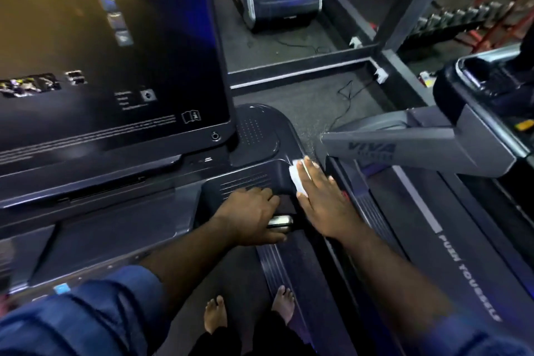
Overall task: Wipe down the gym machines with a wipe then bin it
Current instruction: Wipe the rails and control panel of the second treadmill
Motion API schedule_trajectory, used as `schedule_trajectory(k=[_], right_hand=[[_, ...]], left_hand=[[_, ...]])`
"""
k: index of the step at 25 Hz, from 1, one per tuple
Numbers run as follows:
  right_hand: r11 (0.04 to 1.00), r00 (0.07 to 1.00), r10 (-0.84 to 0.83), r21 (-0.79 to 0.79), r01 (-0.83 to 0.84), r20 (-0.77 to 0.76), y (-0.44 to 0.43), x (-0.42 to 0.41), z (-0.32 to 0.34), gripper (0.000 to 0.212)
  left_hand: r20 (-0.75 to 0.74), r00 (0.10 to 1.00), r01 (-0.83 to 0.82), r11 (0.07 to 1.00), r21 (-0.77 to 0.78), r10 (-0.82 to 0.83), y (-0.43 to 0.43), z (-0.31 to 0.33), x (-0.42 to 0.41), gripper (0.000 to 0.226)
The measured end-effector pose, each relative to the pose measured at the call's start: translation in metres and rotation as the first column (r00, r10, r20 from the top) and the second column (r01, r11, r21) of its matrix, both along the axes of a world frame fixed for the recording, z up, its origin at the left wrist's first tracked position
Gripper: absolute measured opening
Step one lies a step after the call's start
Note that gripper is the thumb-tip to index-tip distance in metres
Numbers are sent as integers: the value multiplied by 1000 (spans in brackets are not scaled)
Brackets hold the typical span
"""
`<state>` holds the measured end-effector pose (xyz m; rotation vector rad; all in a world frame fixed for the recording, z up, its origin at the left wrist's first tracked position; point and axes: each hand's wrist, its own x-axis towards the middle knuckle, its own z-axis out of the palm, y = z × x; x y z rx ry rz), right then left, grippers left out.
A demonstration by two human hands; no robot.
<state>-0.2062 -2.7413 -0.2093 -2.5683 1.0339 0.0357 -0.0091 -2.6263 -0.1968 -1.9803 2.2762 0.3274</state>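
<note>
Head view, and we're looking down past the treadmill's big dark screen (115, 52), so let's place everything from there. Just below its lower right corner lies the white wipe (295, 179), flat on the outer end of the black console arm (248, 179), and the right hand (320, 202) is right on top of it. That wipe looks thin, limp and light, probably damp, the sort of thing that bunches up or slips out if you drag it by one edge. A flat palm over its middle is the sensible hold for wiping, I'd say, and a pinch on a gathered corner would do for carrying it off to a bin. No bin in sight from here. Right-hand fingers (307, 173): straight, lying close side by side, pressing the wipe down against the plastic, with white showing on the screen side of them and near the tips; nothing curls round it. Now the left hand (251, 214), lower than the screen's right corner and just beside the right hand: fingers bent over the top of the silver-plated handgrip (280, 222), thumb coming round underneath, a firm wrap. That reads as bracing, not cleaning. Wiping under way by my judgement, binning not yet done
</note>
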Motion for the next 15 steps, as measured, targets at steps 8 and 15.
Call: schedule_trajectory(k=[8, 15], right_hand=[[932, 955, 178, -272, -241, -238, -20, 35, -2, 87], [771, 816, 373, -341, -537, -442, -8, 11, -10, 61]], left_hand=[[65, 998, 25, 1000, 4, -25, 39, 15, 36, 68], [-124, 990, -46, 994, 103, 59, 47, 20, 65, 57]])
